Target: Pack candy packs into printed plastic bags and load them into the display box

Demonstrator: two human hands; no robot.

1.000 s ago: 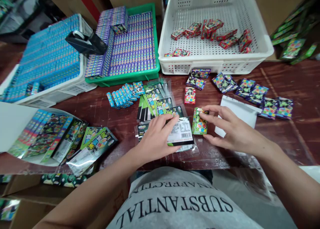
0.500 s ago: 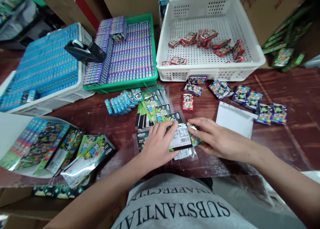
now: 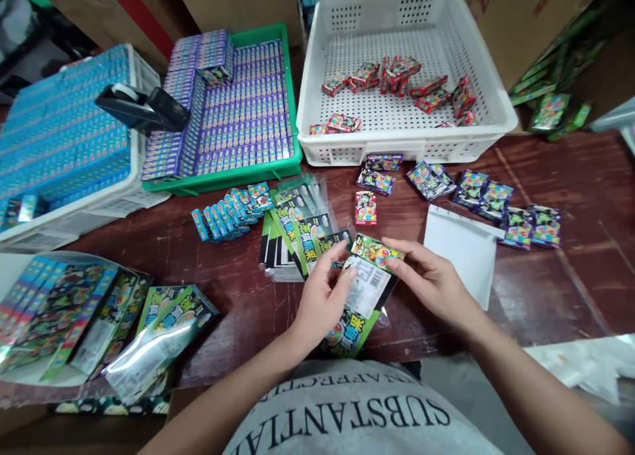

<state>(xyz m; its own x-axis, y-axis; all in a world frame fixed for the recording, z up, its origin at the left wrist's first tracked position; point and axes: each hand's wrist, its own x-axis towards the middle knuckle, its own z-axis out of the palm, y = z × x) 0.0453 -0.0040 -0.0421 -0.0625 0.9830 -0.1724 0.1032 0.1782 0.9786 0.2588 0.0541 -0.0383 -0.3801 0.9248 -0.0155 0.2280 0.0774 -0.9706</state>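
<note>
Between my hands is a flat printed packet [image 3: 366,286] with a white barcode label and a green-and-black lower part, tilted above the table near my shirt. My left hand [image 3: 320,296] pinches its left edge between thumb and fingers. A small green printed box [image 3: 373,250] lies along the packet's upper edge. My right hand [image 3: 429,276] pinches this box at its right end. Whether the box is partly inside the packet I cannot tell. Just beyond my left hand lies a fanned pile of similar packets [image 3: 292,220] in clear plastic.
Behind are a white crate [image 3: 397,144] with red boxes, a green tray [image 3: 292,124] of purple boxes with a tape dispenser [image 3: 143,108], and a crate [image 3: 143,157] of blue boxes. Blue boxes [image 3: 223,213], a red box [image 3: 366,207], purple boxes [image 3: 483,190] and a white container [image 3: 461,250] stand nearer.
The packet has been lifted off the table and turned, tilting toward me. My right hand has brought the green box to its top edge. The view has shifted slightly.
</note>
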